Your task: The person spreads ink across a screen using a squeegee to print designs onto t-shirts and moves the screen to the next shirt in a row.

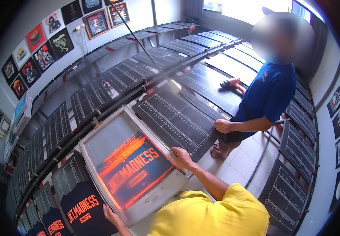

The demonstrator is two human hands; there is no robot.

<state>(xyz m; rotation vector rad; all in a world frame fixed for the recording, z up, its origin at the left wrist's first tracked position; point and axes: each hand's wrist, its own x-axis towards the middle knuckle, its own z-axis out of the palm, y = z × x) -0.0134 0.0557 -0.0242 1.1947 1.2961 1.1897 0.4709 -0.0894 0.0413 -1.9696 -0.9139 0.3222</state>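
A screen-printing frame [84,151] lies tilted across the bench in front of me, its mesh smeared with bright orange ink around large letters. My right hand [181,157] is closed on the frame's right edge. Low on the left side, my left hand [111,215] grips the frame's edge near its lower corner, its fingers partly in view. Just left of that hand, a dark shirt [73,198] with orange lettering lies on a board. Beyond my right hand is a black printing board [174,118] with white marks.
A co-worker in a blue shirt [270,90] stands at the right, one hand [224,126] by the black board's edge. An orange heat-gun-like tool [233,84] rests on another board. A thin pole [142,45] slants overhead. Rows of boards [294,147] line both sides.
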